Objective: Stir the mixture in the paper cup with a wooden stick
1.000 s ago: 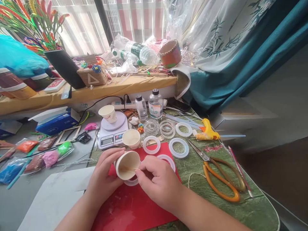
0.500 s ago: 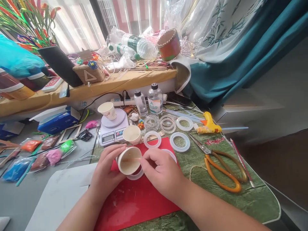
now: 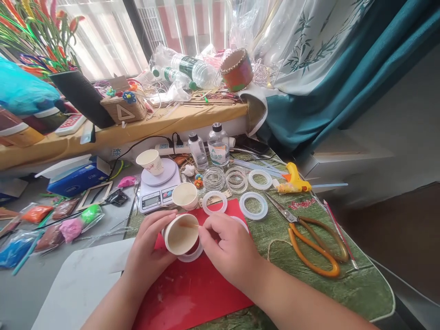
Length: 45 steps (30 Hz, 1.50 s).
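A paper cup point(image 3: 182, 238) is tipped with its mouth toward me, and my left hand point(image 3: 149, 245) is wrapped round its left side. My right hand point(image 3: 228, 243) pinches a thin wooden stick point(image 3: 188, 225) whose far end is inside the cup. Under the cup, a white ring mold point(image 3: 192, 254) lies on a red sheet point(image 3: 195, 298). Another ring mold point(image 3: 239, 222) is partly hidden behind my right hand. Just beyond the held cup stands a second paper cup point(image 3: 184, 196).
A scale point(image 3: 160, 188) bears another cup point(image 3: 150, 161). Two clear bottles point(image 3: 197, 151) point(image 3: 218, 145) stand at the back. Several rings, scissors point(image 3: 302, 236), a yellow glue gun point(image 3: 293, 179) and a pencil point(image 3: 340, 233) lie right; clay packets point(image 3: 70, 228) lie left.
The view has shifted slightly, so everything sits a little lower and further left. The stick's end has moved toward the upper part of the cup's inside. Both hands keep their holds.
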Tool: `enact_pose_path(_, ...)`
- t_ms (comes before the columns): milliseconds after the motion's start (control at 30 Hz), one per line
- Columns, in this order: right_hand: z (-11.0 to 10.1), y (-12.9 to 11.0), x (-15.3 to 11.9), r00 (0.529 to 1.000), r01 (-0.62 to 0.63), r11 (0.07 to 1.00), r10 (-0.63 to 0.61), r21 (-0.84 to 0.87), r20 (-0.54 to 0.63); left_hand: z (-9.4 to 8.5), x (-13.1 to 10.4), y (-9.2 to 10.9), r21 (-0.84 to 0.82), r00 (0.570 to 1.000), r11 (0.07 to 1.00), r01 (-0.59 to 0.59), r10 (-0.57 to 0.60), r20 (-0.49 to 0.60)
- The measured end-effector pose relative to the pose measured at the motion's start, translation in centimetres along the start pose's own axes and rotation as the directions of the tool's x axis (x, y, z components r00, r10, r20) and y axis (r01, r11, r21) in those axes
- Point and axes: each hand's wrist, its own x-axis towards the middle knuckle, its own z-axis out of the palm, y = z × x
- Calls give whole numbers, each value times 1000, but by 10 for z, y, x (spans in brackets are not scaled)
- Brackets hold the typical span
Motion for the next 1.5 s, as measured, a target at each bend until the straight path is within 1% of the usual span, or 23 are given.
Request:
enact_pose_path(67,0,0,-1,1000,0,1000,0,-14,22,0,0,1,3,1000,1000,-1,1,4)
enact_pose_path(133,1,0,-1,999,-4,1000,3,23,49,0,0,1,3,1000,1000,0,0,6)
enact_pose_path(167,0,1,-1,999,8,1000,-9,17,39,0,0,1,2,1000,1000,0,0,6)
enact_pose_path(233,0,1,-1,998,56,996,-57,-63,-1,1,0,1,-1,1000,1000,-4,4,0)
enact_pose_path(267,-1,1,0,997,72,993,-72,-90,-1,1,0,1,-2,1000,1000,-8,8,-2)
enact_pose_path(367,-1,2,2,998,59,998,-57,-39,40,1,0,1,3,1000,1000,-8,8,1)
enact_pose_path(400,-1,2,2,998,55,998,-54,-30,34,0,1,2,7,1000,1000,-8,8,2)
enact_pose_path(500,-1,1,1,997,76,993,-77,-93,-5,-1,2,3,14,1000,1000,-6,6,2)
enact_pose_path(633,-1,-1,-1,992,110,992,-106,-61,70,0,2,4,-20,1000,1000,20,-21,-21)
enact_pose_path(767,-1,0,-1,979,200,960,-202,-197,8,3,-1,1,-59,998,997,51,-53,-38)
enact_pose_path(900,-1,1,-1,978,208,968,-206,-140,29,4,-3,-1,-73,997,995,69,-72,-37)
enact_pose_path(933,0,1,-1,976,217,965,-218,-149,8,4,-3,0,-76,996,994,73,-76,-37)
enact_pose_path(1000,0,2,-2,966,237,946,-253,-222,-48,3,-2,1,-75,997,995,72,-74,-25)
enact_pose_path(1033,1,3,-2,960,252,934,-274,-253,-51,3,-1,2,-72,998,995,67,-68,-15)
enact_pose_path(1100,2,3,-3,956,284,927,-294,-244,-7,2,1,3,-64,999,997,53,-53,-1)
enact_pose_path(1167,3,3,-3,959,281,940,-282,-196,22,2,2,3,-58,999,997,44,-45,-9)
enact_pose_path(1267,3,2,-4,978,198,959,-208,-204,-30,2,2,2,-56,998,998,43,-45,-34)
enact_pose_path(1367,2,0,-2,992,126,985,-127,-121,3,2,0,2,-50,998,998,44,-46,-38)
enact_pose_path(1400,1,0,-2,993,117,987,-117,-110,5,2,0,2,-47,998,998,46,-48,-39)
enact_pose_path(1500,1,0,-2,993,115,981,-119,-153,-14,2,0,3,-42,997,998,54,-56,-46)
